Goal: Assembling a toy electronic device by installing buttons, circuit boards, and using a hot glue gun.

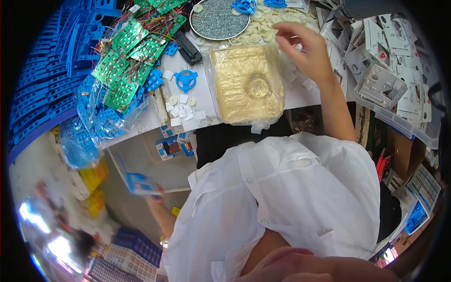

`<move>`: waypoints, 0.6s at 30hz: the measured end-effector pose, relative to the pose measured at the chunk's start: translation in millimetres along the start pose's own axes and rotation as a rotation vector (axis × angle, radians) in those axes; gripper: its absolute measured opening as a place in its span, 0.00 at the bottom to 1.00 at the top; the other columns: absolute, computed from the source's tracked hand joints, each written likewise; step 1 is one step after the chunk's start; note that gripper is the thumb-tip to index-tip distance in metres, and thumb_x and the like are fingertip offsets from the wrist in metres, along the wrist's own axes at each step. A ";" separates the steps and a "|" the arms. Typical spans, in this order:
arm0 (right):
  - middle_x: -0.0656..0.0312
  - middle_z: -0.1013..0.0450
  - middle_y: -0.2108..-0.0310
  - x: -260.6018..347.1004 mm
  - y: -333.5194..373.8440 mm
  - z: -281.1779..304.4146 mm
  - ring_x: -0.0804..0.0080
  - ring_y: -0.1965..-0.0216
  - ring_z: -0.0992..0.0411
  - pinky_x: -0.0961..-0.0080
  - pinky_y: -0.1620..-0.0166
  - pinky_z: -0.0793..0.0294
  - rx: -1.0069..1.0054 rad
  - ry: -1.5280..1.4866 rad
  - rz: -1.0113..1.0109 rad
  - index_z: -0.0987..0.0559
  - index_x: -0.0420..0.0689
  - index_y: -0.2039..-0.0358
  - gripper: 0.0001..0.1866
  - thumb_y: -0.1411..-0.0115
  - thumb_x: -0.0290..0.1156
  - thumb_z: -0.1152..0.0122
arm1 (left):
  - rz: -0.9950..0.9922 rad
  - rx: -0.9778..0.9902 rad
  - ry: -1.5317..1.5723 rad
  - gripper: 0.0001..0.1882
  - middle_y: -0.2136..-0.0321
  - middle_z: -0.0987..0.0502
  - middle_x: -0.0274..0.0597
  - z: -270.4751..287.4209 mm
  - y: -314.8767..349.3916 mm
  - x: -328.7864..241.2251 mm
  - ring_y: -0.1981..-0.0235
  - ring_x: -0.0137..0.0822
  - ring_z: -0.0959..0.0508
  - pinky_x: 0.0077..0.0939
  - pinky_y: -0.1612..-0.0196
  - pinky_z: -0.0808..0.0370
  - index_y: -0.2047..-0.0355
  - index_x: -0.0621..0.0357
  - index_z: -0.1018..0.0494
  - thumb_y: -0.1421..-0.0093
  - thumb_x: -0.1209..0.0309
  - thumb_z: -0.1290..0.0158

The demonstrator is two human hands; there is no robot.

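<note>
Low on the left, my left hand (156,193) is closed on the edge of a blue and white plastic piece (140,184), smeared by motion, over a translucent bin (145,152). At the table's far side my right hand (303,49) hovers by a spread of cream plastic discs (263,28). Its fingers are bent and apart, and I see nothing held in them. Between my arms, a gold-coloured moulded block wrapped in clear plastic (246,84) lies at the table's front edge. Several blue and white pieces (171,146) sit in the bin.
A round tray of small metal screws (220,21) stands at the back. Green circuit boards with wires (124,66) and blue plastic parts (51,70) are heaped left. A blue ring (186,81) and small white squares (181,110) lie nearby. White plates (390,66) fill a bin at right.
</note>
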State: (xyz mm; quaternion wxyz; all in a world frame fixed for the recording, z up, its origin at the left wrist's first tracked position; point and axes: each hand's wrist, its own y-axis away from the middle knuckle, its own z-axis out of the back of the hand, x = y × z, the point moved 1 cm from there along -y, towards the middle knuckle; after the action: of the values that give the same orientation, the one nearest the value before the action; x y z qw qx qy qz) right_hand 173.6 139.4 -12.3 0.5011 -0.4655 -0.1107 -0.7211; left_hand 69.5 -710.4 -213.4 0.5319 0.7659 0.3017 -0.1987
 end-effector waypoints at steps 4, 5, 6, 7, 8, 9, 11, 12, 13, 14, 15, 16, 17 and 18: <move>0.60 0.21 0.57 -13.8 -20.2 -19.4 0.73 0.63 0.21 0.76 0.58 0.21 0.075 0.198 -0.013 0.18 0.43 0.48 0.15 0.36 0.28 0.36 | -0.336 -0.285 -1.454 0.15 0.73 0.25 0.40 -13.6 -9.1 146.0 0.74 0.41 0.20 0.34 0.72 0.20 0.50 0.54 0.28 0.34 0.63 0.43; 0.60 0.21 0.55 -19.5 -25.6 -19.6 0.72 0.63 0.21 0.76 0.59 0.21 0.091 0.236 -0.025 0.18 0.45 0.48 0.16 0.36 0.29 0.36 | -0.304 -0.342 -1.263 0.16 0.72 0.25 0.41 -27.0 -20.7 144.5 0.73 0.41 0.20 0.34 0.72 0.20 0.50 0.54 0.28 0.34 0.63 0.42; 0.59 0.22 0.53 -17.2 -34.0 -25.0 0.70 0.61 0.22 0.74 0.57 0.21 0.104 0.263 -0.052 0.19 0.45 0.47 0.17 0.36 0.30 0.35 | -0.276 -0.410 -1.052 0.16 0.72 0.25 0.42 -28.2 -30.6 154.5 0.72 0.41 0.20 0.35 0.72 0.20 0.50 0.55 0.28 0.35 0.63 0.42; 0.58 0.23 0.51 -19.0 -42.5 -27.1 0.67 0.59 0.22 0.72 0.55 0.22 0.110 0.284 -0.090 0.20 0.46 0.46 0.18 0.37 0.31 0.35 | -0.248 -0.470 -0.853 0.17 0.71 0.25 0.42 -33.5 -43.8 157.9 0.71 0.42 0.20 0.36 0.72 0.20 0.50 0.56 0.28 0.35 0.63 0.41; 0.57 0.25 0.48 -20.7 -50.5 -28.7 0.65 0.57 0.23 0.70 0.53 0.22 0.118 0.303 -0.127 0.20 0.47 0.45 0.20 0.38 0.32 0.35 | -0.218 -0.526 -0.653 0.18 0.70 0.24 0.43 -39.2 -55.4 162.5 0.70 0.42 0.20 0.36 0.72 0.20 0.49 0.56 0.28 0.36 0.63 0.41; 0.49 0.26 0.56 -18.3 -58.4 -30.5 0.52 0.55 0.26 0.64 0.50 0.26 0.048 0.403 0.139 0.25 0.40 0.46 0.22 0.42 0.27 0.37 | -0.191 -0.587 -0.449 0.19 0.70 0.24 0.44 -37.2 -61.1 169.7 0.69 0.43 0.20 0.37 0.72 0.20 0.49 0.57 0.28 0.36 0.63 0.40; 0.46 0.28 0.53 -33.5 -67.7 -42.3 0.45 0.51 0.29 0.57 0.47 0.27 -0.015 0.433 0.172 0.24 0.41 0.47 0.23 0.45 0.29 0.37 | -0.109 -0.708 -0.158 0.22 0.65 0.24 0.49 -34.8 -75.4 171.7 0.65 0.46 0.20 0.41 0.66 0.21 0.48 0.60 0.29 0.37 0.61 0.40; 0.44 0.29 0.51 -36.5 -71.5 -48.9 0.41 0.49 0.31 0.54 0.46 0.28 -0.041 0.452 0.195 0.23 0.42 0.47 0.24 0.46 0.30 0.37 | -0.040 -0.826 -0.163 0.24 0.60 0.24 0.53 -41.3 -84.1 147.0 0.61 0.49 0.21 0.45 0.61 0.21 0.48 0.63 0.29 0.37 0.60 0.40; 0.44 0.29 0.51 -36.4 -72.5 -49.2 0.42 0.49 0.31 0.54 0.45 0.29 -0.038 0.459 0.200 0.23 0.42 0.47 0.24 0.46 0.30 0.37 | -0.018 -0.927 -0.267 0.26 0.56 0.24 0.57 -56.2 -98.0 100.2 0.57 0.53 0.21 0.49 0.56 0.22 0.47 0.65 0.30 0.37 0.58 0.40; 0.44 0.30 0.50 -34.3 -74.4 -51.5 0.42 0.48 0.31 0.54 0.45 0.29 -0.032 0.454 0.211 0.23 0.42 0.47 0.24 0.46 0.31 0.37 | -0.116 -1.018 -0.436 0.28 0.51 0.24 0.61 -66.4 -99.1 54.5 0.53 0.56 0.22 0.52 0.50 0.23 0.46 0.68 0.30 0.37 0.57 0.40; 0.44 0.30 0.50 -32.7 -75.5 -54.3 0.43 0.48 0.31 0.54 0.45 0.29 -0.027 0.438 0.217 0.24 0.42 0.47 0.24 0.46 0.32 0.37 | -0.543 -1.111 -0.881 0.31 0.51 0.24 0.62 -64.0 -88.3 7.7 0.51 0.57 0.23 0.51 0.47 0.24 0.45 0.71 0.31 0.37 0.58 0.38; 0.44 0.30 0.49 -30.9 -75.2 -56.9 0.43 0.47 0.31 0.54 0.45 0.29 -0.024 0.438 0.232 0.24 0.42 0.47 0.25 0.46 0.32 0.37 | -0.918 -1.350 -1.382 0.33 0.51 0.25 0.62 -63.7 -76.3 -35.0 0.50 0.59 0.24 0.51 0.44 0.26 0.43 0.74 0.33 0.38 0.59 0.36; 0.44 0.30 0.49 -31.7 -70.7 -50.3 0.43 0.47 0.31 0.55 0.45 0.29 -0.029 0.485 0.237 0.24 0.42 0.46 0.25 0.46 0.31 0.37 | -1.341 -1.291 -1.485 0.34 0.44 0.30 0.62 -131.7 -74.4 -72.4 0.44 0.56 0.28 0.49 0.41 0.28 0.39 0.72 0.35 0.38 0.62 0.36; 0.44 0.30 0.48 -30.8 -69.2 -45.5 0.42 0.47 0.31 0.55 0.45 0.29 -0.032 0.514 0.244 0.24 0.41 0.46 0.25 0.46 0.31 0.37 | -1.604 -1.140 -1.375 0.33 0.40 0.34 0.60 -224.9 -55.5 -110.6 0.42 0.54 0.30 0.49 0.40 0.29 0.38 0.70 0.36 0.36 0.64 0.37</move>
State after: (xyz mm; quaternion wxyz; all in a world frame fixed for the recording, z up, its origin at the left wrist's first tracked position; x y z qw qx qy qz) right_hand 93.0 162.7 -39.9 0.5883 -0.2850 0.0885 -0.7516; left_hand -53.4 -514.0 -103.0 0.5690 -0.2520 0.3902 -0.6786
